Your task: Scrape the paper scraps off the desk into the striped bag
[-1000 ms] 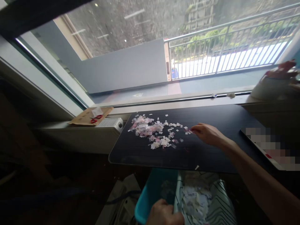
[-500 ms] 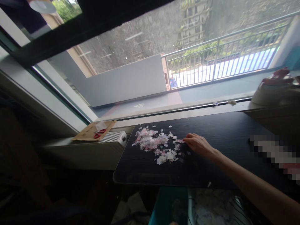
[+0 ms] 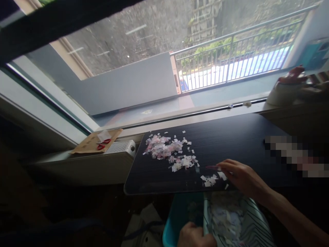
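Note:
My right hand (image 3: pixel 235 173) is over the black table (image 3: pixel 231 133), its fingers pinching a thin pink strip (image 3: pixel 212 167). White paper scraps (image 3: pixel 209 180) lie beside and below these fingers near the table's front edge. Farther left spreads a larger heap of pink and white paper scraps (image 3: pixel 164 147). At the bottom, my left hand (image 3: pixel 195 236) is closed at the left rim of a striped bin (image 3: pixel 253 219) holding many paper scraps; the lower part of the hand is cut off by the frame.
A teal bin (image 3: pixel 168 226) stands under the table beside the striped one. Red-handled scissors (image 3: pixel 104 144) lie on a brown envelope (image 3: pixel 84 142) on the left ledge, near a white slatted box (image 3: pixel 120 147). A window runs behind the table; a pale container (image 3: pixel 285 91) stands right.
My right hand has come nearer the front edge with the pink strip, and a small group of scraps now lies there. My left hand has risen into view by the striped bin.

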Tool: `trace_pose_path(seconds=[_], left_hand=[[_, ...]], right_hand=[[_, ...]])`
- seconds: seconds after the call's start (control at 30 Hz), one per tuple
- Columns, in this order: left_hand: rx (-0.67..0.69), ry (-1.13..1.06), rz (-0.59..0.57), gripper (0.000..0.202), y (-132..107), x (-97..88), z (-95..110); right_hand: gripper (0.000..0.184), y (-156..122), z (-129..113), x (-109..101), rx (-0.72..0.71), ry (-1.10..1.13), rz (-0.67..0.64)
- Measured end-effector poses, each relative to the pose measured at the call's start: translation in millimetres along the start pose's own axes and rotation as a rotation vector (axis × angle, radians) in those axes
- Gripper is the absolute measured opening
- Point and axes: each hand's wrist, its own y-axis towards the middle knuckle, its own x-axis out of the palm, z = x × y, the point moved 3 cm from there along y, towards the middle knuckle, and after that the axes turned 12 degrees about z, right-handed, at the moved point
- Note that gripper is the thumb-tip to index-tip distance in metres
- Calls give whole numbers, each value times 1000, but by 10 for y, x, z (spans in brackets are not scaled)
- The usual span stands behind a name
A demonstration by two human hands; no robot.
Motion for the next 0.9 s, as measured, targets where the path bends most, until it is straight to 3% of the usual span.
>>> trace_pose_path(seconds=[0.17,0.37,0.6,0.9], left_hand=[[53,-149,49,25,-18,-343,81],[14,-229,5,13,113,-653,191],[18,-254,9,7,180,-723,279],[-5,-265,-2,3,197,-737,300]], right_hand=[[22,-108,28,-173,203,-18,58],[24,-237,-16,-192,224,-46,-10],[24,-216,-54,-109,218,-74,-54],[22,-335,134,-356,298,-182,16]])
